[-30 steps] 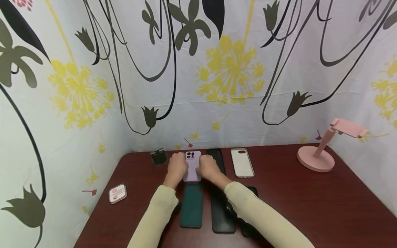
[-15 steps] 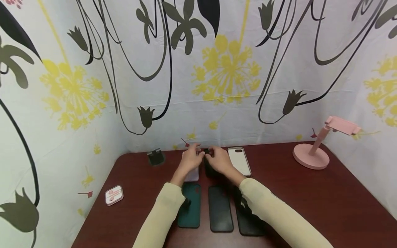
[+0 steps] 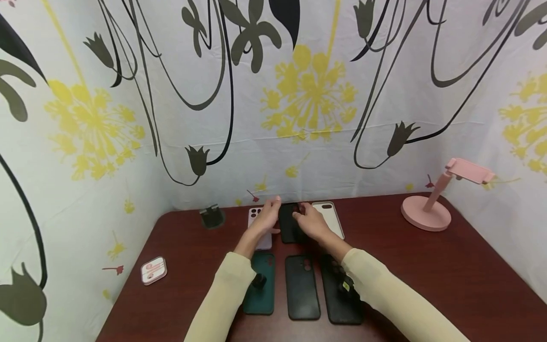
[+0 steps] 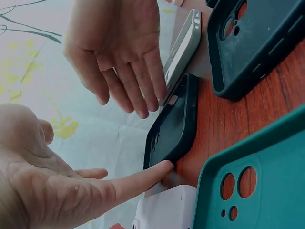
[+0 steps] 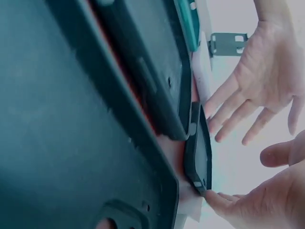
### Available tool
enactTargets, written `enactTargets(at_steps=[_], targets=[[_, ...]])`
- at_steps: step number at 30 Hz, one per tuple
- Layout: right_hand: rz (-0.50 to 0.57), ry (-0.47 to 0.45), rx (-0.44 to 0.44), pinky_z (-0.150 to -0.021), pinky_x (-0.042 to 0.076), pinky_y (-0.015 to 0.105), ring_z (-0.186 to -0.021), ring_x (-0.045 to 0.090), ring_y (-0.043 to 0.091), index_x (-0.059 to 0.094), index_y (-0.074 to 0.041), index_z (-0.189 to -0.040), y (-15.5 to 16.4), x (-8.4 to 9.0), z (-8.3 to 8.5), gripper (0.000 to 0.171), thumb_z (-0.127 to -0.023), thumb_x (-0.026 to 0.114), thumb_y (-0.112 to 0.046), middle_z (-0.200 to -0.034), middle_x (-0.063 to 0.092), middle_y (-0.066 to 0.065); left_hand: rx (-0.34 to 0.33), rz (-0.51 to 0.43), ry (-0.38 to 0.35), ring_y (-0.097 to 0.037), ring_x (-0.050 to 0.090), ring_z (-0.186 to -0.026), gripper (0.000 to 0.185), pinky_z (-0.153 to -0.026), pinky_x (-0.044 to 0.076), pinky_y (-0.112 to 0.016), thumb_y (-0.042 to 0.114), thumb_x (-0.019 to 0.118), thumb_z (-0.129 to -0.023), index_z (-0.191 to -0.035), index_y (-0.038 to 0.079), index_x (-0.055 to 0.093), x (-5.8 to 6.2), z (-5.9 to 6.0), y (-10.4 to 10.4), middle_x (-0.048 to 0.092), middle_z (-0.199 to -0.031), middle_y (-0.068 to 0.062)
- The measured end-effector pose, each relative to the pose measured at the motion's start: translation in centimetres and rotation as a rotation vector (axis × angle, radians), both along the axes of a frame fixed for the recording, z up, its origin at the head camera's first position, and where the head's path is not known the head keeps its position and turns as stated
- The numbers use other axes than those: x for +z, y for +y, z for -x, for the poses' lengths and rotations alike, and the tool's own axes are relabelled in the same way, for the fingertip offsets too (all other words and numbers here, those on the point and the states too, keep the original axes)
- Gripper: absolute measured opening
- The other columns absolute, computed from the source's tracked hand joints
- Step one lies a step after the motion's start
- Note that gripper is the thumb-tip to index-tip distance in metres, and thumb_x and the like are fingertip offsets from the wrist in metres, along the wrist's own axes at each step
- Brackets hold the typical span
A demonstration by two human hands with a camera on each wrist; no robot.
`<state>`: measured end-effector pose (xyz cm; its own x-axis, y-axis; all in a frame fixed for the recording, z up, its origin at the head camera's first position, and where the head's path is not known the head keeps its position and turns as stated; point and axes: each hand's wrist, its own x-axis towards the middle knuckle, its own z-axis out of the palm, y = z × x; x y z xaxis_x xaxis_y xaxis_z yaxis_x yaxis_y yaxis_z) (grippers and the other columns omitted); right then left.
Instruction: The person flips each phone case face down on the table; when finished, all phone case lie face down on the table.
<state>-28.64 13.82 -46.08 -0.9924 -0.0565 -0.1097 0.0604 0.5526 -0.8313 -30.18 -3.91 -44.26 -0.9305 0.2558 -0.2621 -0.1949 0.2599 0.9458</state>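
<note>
1. Both hands have left the lilac phone (image 3: 259,228), which they flanked a second ago, and now sit at the black case (image 3: 289,223) just right of it in the back row of the bench (image 3: 427,275)
2. The left hand (image 3: 266,216) is spread, fingers straight; in the left wrist view one fingertip touches the near-left edge of the black case, and the palm hovers over the strip between that case and the lilac phone
3. The right hand (image 3: 311,222) is also spread, fingers relaxed and extended over the right side of the black case; the right wrist view shows a fingertip touching its end, with nothing pinched or wrapped
4. The black case lies flat on the bench, between the lilac phone and the white case (image 3: 329,219), close to both; its camera cut-out points toward the wall
5. The lilac phone lies bare again, left of the black case, its camera cluster visible at the far end
6. My reading: the work on the lilac phone seems finished or paused, and attention has shifted to the black case, which the hands frame but do not yet hold
7. In front of the black case stands a second row: a green case (image 3: 259,285), a dark case (image 3: 301,287) and another dark case (image 3: 342,294), untouched
8. Well left of the black case lie a small stand (image 3: 212,216) and a small box (image 3: 153,270); well right stands a pink holder (image 3: 431,209)
</note>
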Motion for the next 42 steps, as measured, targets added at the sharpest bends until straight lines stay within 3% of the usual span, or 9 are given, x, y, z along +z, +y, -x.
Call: enactTargets(at_steps=[5, 11, 21, 27, 42], targets=[[0.024, -0.08, -0.003, -0.121, 0.041, 0.061, -0.152, 0.041, 0.044, 0.033, 0.0, -0.163, 0.1, 0.4, -0.7, 0.07, -0.109, 0.052, -0.039, -0.164, 0.043, 0.025, -0.028, -0.019, -0.029, -0.047, 0.037, -0.155, 0.075, -0.109, 0.055, -0.059, 0.064, 0.029, -0.111, -0.168, 0.014, 0.02, -0.1, 0.1, 0.0, 0.02, -0.174, -0.023], [0.005, -0.094, 0.022, -0.121, 0.04, 0.063, -0.153, 0.04, 0.045, 0.027, -0.001, -0.165, -0.1, 0.3, -1.5, 0.077, -0.108, 0.054, -0.044, -0.166, 0.039, 0.025, -0.024, -0.02, -0.045, -0.046, 0.037, -0.155, 0.076, -0.108, 0.055, -0.059, 0.064, 0.031, -0.111, -0.168, 0.015, 0.019, -0.3, 0.3, -0.3, 0.018, -0.175, -0.021], [-0.02, -0.026, 0.02, -0.119, 0.043, 0.063, -0.15, 0.043, 0.046, 0.025, 0.003, -0.164, 0.0, -0.3, -1.7, 0.079, -0.106, 0.06, -0.038, -0.165, 0.04, 0.028, -0.046, -0.129, -0.091, -0.041, 0.032, -0.159, 0.079, -0.117, 0.049, -0.058, 0.059, 0.035, -0.112, -0.171, 0.014, 0.008, -0.5, 0.4, -0.7, 0.027, -0.172, -0.026], [-0.064, 0.026, 0.017, -0.117, 0.045, 0.062, -0.147, 0.048, 0.046, 0.025, 0.005, -0.163, 0.3, -0.8, -1.6, 0.078, -0.105, 0.063, -0.031, -0.161, 0.045, 0.029, -0.037, -0.192, -0.111, -0.042, 0.031, -0.159, 0.072, -0.121, 0.045, -0.057, 0.055, 0.031, -0.114, -0.171, 0.014, 0.014, -0.5, 0.1, -0.8, 0.027, -0.172, -0.022], [-0.046, 0.014, 0.019, -0.115, 0.046, 0.063, -0.144, 0.05, 0.046, 0.03, 0.0, -0.163, 0.2, -0.7, -1.9, 0.077, -0.104, 0.064, -0.034, -0.161, 0.045, 0.027, -0.064, -0.234, -0.113, -0.043, 0.032, -0.158, 0.073, -0.118, 0.047, -0.061, 0.057, 0.033, -0.113, -0.17, 0.014, 0.016, -0.3, -0.2, -1.3, 0.025, -0.174, -0.02]])
